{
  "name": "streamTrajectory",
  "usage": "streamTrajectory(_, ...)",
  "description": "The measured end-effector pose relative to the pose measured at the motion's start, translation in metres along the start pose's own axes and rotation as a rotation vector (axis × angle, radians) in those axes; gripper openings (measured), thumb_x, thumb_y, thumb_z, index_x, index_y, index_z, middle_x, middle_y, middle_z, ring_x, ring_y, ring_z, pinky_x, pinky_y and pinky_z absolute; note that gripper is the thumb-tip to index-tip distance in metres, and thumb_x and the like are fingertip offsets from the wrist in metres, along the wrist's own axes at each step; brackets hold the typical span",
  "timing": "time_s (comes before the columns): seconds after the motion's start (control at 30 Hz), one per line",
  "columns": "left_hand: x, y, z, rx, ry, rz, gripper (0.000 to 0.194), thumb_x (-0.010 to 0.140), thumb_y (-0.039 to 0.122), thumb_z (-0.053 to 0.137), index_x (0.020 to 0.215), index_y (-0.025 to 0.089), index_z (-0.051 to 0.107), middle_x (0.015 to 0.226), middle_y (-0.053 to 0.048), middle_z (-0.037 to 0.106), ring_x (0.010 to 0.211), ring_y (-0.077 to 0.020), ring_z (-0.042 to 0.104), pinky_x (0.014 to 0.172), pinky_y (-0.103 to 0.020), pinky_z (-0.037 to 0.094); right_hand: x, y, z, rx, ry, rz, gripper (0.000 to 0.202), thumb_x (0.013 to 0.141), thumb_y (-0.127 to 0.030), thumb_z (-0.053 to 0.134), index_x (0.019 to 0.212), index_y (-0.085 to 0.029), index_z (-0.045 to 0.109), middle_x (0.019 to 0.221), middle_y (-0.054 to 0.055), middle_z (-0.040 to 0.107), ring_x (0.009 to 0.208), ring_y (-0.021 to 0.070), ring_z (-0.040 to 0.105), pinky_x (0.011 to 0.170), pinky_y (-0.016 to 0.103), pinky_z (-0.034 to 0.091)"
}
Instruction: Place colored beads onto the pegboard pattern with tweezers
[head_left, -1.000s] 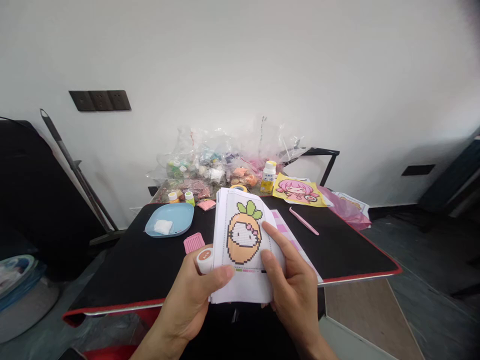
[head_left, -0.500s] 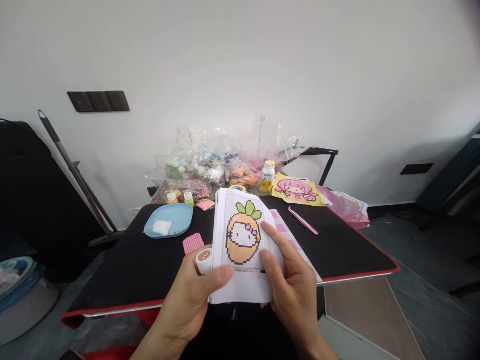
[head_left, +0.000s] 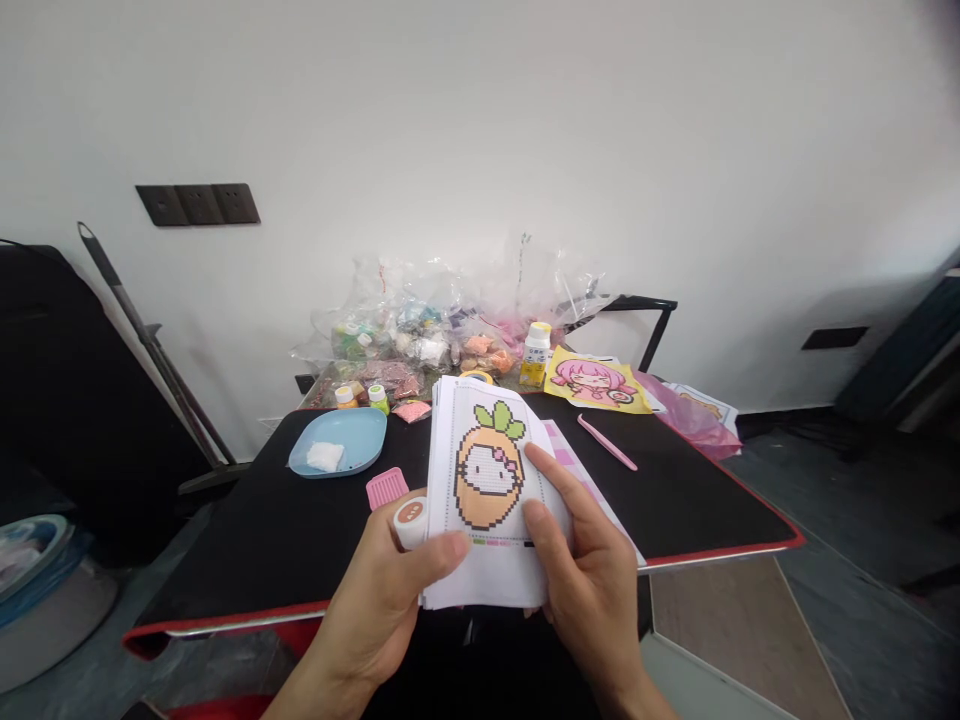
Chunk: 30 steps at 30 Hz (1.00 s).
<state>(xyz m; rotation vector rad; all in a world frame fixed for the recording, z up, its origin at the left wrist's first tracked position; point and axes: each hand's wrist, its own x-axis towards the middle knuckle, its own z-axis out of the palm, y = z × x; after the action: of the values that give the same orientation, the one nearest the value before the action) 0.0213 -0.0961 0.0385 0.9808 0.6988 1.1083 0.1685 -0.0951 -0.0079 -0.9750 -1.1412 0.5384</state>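
A stack of printed pattern sheets point(head_left: 480, 575) is held up between my two hands over the table's front edge. Its top page carries a pixel chart of a white cat face inside an orange carrot or pineapple shape with green leaves. My left hand point(head_left: 390, 580) grips the lower left side, thumb on the page. A small white round-capped bottle point(head_left: 411, 522) with an orange label is also tucked in that hand. On the right edge my right hand point(head_left: 589, 560) holds the stack, thumb and index finger on the front. Fingers behind the paper are hidden.
On the black table point(head_left: 300, 560) lie a blue plate point(head_left: 369, 440) with a white packet, a pink scoop-like tray point(head_left: 388, 487) and pink tweezers point(head_left: 607, 443). Behind stand small bottles, a yellow-capped bottle point(head_left: 536, 355), bags of beads point(head_left: 427, 340) and a pink-haired figure picture point(head_left: 596, 382).
Almost nothing differs. The stack and both hands have shifted very slightly to the right in view, with the grip unchanged.
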Motion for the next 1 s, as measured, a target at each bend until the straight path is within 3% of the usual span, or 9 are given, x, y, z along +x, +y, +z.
streamTrajectory(0.17, 0.0, 0.0, 0.0, 0.015, -0.007, -0.003, 0.035, 0.068, 0.023, 0.082, 0.102, 0.015, 0.078, 0.095, -0.01, 0.08, 0.092, -0.0325, 0.073, 0.078, -0.036, 0.06, -0.001, 0.003, 0.0, 0.042, -0.004, 0.04, 0.037, 0.088, -0.033, 0.062, 0.126, -0.029, 0.064, 0.123, 0.003, 0.07, 0.103, 0.0221, 0.071, 0.08, 0.031, 0.063)
streamTrajectory(0.37, 0.0, -0.002, 0.001, -0.018, 0.016, -0.002, 0.042, 0.063, 0.018, 0.084, 0.104, 0.014, 0.076, 0.097, -0.012, 0.079, 0.091, -0.0332, 0.073, 0.078, -0.036, 0.06, -0.001, 0.005, -0.002, -0.01, -0.003, 0.001, 0.052, 0.077, -0.034, 0.076, 0.127, -0.026, 0.063, 0.119, 0.005, 0.072, 0.1, 0.025, 0.072, 0.084, 0.034, 0.063)
streamTrajectory(0.73, -0.001, 0.005, 0.011, -0.048, 0.18, 0.048, 0.034, 0.068, 0.019, 0.082, 0.101, 0.013, 0.076, 0.097, -0.013, 0.08, 0.089, -0.0343, 0.074, 0.079, -0.041, 0.06, -0.011, 0.003, -0.002, 0.01, -0.08, -0.057, 0.054, 0.076, -0.029, 0.077, 0.128, -0.026, 0.061, 0.127, 0.004, 0.067, 0.111, 0.0268, 0.067, 0.091, 0.039, 0.06)
streamTrajectory(0.83, 0.0, 0.005, 0.011, -0.053, 0.185, 0.051, 0.035, 0.066, 0.019, 0.083, 0.1, 0.013, 0.077, 0.096, -0.013, 0.08, 0.089, -0.0348, 0.074, 0.08, -0.041, 0.06, -0.01, 0.008, -0.005, -0.038, -0.083, -0.116, 0.055, 0.077, -0.029, 0.076, 0.129, -0.025, 0.06, 0.127, 0.006, 0.067, 0.111, 0.0272, 0.067, 0.09, 0.039, 0.061)
streamTrajectory(1.0, 0.003, 0.007, 0.007, -0.047, 0.188, 0.107, 0.039, 0.068, 0.022, 0.083, 0.105, 0.011, 0.075, 0.095, -0.015, 0.08, 0.089, -0.0357, 0.074, 0.08, -0.044, 0.06, -0.01, 0.014, -0.011, -0.119, -0.155, -0.345, 0.057, 0.078, -0.025, 0.075, 0.132, -0.03, 0.057, 0.12, 0.002, 0.071, 0.101, 0.0234, 0.071, 0.086, 0.033, 0.062)
